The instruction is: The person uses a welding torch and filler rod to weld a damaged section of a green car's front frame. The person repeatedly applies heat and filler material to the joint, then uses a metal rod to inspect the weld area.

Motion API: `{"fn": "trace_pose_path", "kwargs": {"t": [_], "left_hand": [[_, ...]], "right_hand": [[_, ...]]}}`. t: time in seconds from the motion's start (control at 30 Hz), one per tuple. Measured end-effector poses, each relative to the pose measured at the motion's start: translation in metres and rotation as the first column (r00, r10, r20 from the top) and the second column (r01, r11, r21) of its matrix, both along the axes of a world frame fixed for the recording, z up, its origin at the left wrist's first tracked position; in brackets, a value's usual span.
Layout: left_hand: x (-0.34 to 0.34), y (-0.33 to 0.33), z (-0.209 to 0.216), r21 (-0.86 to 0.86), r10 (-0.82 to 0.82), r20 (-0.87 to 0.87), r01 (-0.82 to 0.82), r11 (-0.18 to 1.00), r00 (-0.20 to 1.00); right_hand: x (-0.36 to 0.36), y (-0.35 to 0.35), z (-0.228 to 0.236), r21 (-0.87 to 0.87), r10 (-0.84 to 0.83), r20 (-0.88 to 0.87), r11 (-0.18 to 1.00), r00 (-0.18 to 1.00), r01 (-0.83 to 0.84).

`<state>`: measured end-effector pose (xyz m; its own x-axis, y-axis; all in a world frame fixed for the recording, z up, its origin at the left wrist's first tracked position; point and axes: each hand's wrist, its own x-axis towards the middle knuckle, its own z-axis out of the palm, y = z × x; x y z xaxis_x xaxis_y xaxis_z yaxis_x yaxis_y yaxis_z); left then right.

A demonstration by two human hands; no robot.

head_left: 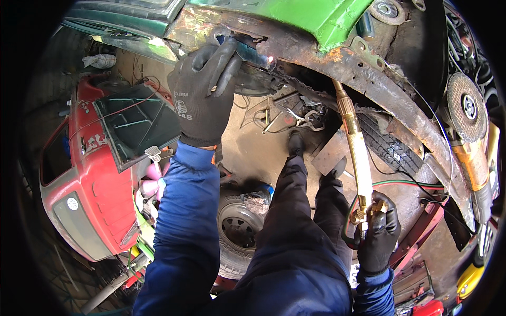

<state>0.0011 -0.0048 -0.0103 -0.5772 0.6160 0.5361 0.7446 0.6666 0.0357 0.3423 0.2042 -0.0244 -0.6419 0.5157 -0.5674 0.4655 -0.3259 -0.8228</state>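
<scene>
My left hand [204, 87], in a dark glove, is up at a rusty, partly bare car body panel [216, 23]. Its fingers close on the left end of a bluish metal strip [253, 54] set along the panel's lower edge; the fingertips are partly hidden. A small bright spot shows at the strip's right end. Lower right, my right hand [380, 231], also gloved, wraps the valve end of a brass gas torch [358, 152]. The torch stands nearly upright, its nozzle just below the rusty panel edge, right of the strip. No flame is visible there.
An angle grinder [470, 163] and a loose abrasive disc [387, 10] lie to the right and top. Red and green hoses [406, 183] run right from the torch. Below are a wheel [237, 226], a tyre [392, 145] and scrap metal. A red vehicle body [103, 210] stands left.
</scene>
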Motion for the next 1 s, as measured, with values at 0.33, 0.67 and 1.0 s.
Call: {"fn": "trace_pose_path", "kwargs": {"t": [0.33,0.67,1.0], "left_hand": [[0.015,0.009,-0.008,0.065,0.065,-0.021,-0.063,0.996,0.998],[0.015,0.026,-0.031,0.257,0.194,-0.059,-0.173,0.951,0.979],[0.023,0.040,-0.035,0.400,0.289,0.126,-0.315,0.861,0.949]], "right_hand": [[0.018,0.008,0.001,-0.010,-0.017,-0.016,1.000,1.000,0.017],[0.020,0.005,-0.004,-0.021,-0.008,-0.052,1.000,0.999,0.007],[0.016,-0.001,-0.003,-0.044,-0.008,-0.057,0.999,0.998,0.005]]}}
